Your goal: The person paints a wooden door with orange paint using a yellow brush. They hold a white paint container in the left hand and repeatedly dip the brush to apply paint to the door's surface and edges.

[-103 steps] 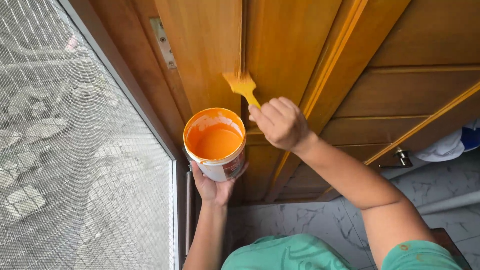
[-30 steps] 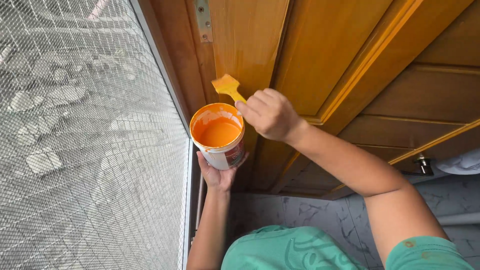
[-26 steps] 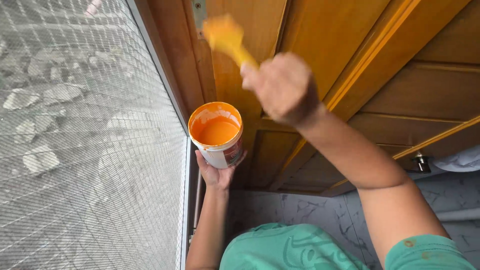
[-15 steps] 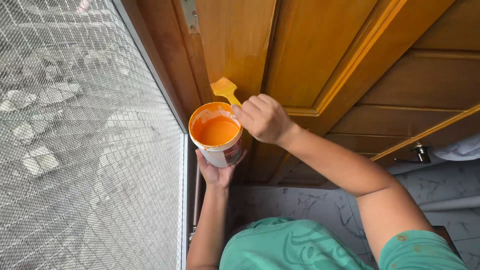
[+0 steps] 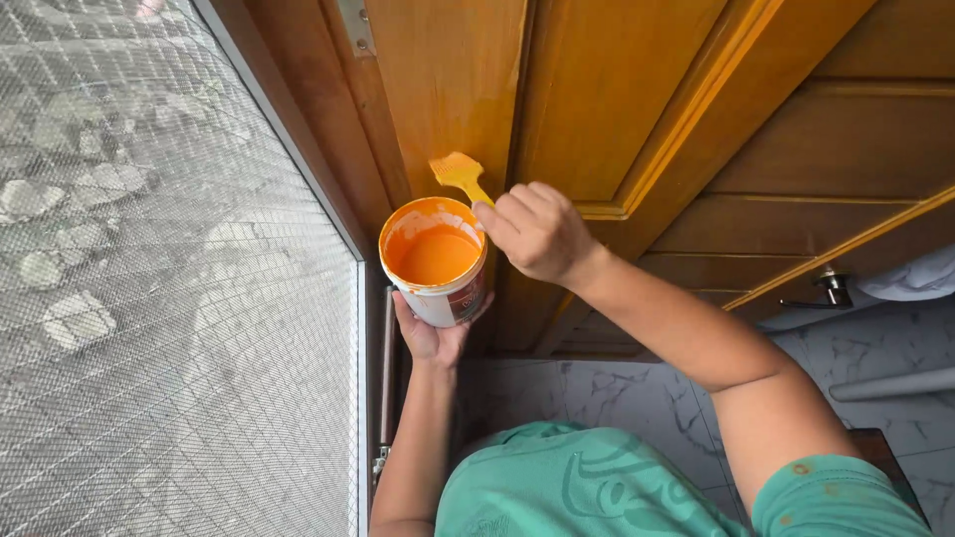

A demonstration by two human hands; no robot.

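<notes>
Right hand: the right hand [image 5: 537, 234] is closed around the handle of a flat yellow-orange paintbrush [image 5: 460, 174].
Paintbrush: bristles rest against the varnished wooden door panel [image 5: 458, 89], just above the tub's rim.
Left hand: the left hand [image 5: 430, 336] cups the base of a white round plastic tub of orange paint [image 5: 435, 261] from below, fingers wrapped up its sides.
Tub: upright, just left of the right hand.
Surroundings: wire mesh screen [image 5: 149, 298] at left; metal door handle [image 5: 824, 290] at right; marbled floor tiles [image 5: 617, 398] below.

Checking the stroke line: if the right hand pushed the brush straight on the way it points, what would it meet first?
Probably the wooden door: the right hand aims the brush at it, bristles seemingly touching already.
</notes>
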